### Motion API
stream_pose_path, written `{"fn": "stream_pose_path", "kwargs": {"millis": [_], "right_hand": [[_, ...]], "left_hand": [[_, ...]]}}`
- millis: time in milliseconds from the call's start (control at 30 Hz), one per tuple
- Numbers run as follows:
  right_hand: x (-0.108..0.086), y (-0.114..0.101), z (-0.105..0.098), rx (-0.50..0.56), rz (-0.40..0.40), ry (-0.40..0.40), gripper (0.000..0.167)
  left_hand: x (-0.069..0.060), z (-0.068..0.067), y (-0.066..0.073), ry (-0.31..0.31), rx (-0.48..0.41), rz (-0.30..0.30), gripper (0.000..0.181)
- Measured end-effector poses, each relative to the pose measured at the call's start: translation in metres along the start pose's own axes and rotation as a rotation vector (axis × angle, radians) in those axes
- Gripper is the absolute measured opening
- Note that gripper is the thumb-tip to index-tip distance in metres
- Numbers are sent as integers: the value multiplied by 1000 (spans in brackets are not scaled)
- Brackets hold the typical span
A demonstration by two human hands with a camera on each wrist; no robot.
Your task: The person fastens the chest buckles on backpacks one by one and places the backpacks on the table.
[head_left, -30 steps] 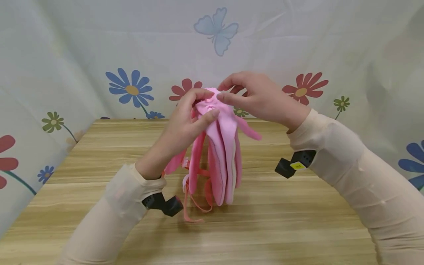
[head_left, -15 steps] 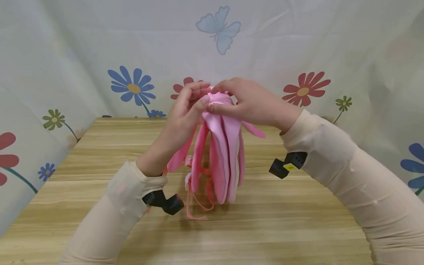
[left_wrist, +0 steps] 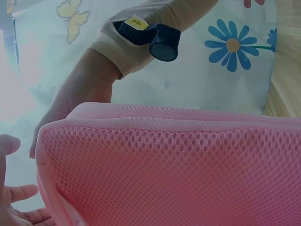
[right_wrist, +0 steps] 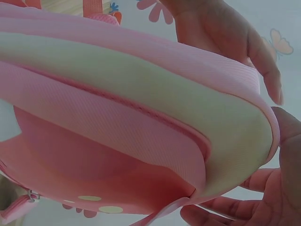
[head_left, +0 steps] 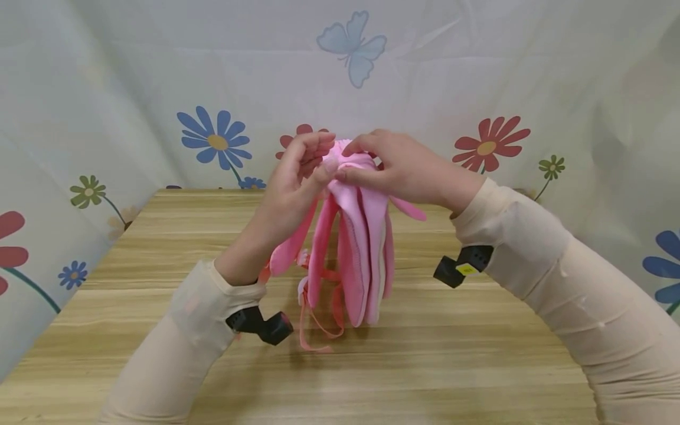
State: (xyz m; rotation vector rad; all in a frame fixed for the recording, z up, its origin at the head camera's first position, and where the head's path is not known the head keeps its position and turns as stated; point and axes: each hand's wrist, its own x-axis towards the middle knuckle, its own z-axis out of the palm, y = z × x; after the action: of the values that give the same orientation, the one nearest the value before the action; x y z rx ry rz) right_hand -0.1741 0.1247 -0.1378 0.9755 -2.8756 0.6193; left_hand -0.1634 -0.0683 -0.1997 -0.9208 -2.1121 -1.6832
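Your right hand (head_left: 409, 171) pinches the pink bag (head_left: 353, 265) (straps (head_left: 337, 307) dangle left); your left hand (head_left: 287, 195) lies alongside, relaxed.

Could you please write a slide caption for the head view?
Left hand and right hand at the top of a pink backpack, wood-grain table below, flower-print backdrop behind.

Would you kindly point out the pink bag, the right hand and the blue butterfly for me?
Pink bag (head_left: 353, 251): head view, on a pink panel below the hands.
Right hand (head_left: 401, 164): head view, on its back.
Blue butterfly (head_left: 353, 49): head view, on its printed middle.
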Motion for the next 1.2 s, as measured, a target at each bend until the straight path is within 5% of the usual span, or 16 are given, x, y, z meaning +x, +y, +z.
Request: {"fn": "stream_pose_path", "kwargs": {"millis": [267,667,1200], "right_hand": [[-1,7,-1,7,14,-2,51],[-6,14,-4,22,37,-2,47],[-10,20,-6,62,46,8,45]], "left_hand": [[-11,-4,0,31,43,-8,50],[-33,-4,-10,97,292,83,70],[-70,-1,-37,163,414,-101,77]]}}
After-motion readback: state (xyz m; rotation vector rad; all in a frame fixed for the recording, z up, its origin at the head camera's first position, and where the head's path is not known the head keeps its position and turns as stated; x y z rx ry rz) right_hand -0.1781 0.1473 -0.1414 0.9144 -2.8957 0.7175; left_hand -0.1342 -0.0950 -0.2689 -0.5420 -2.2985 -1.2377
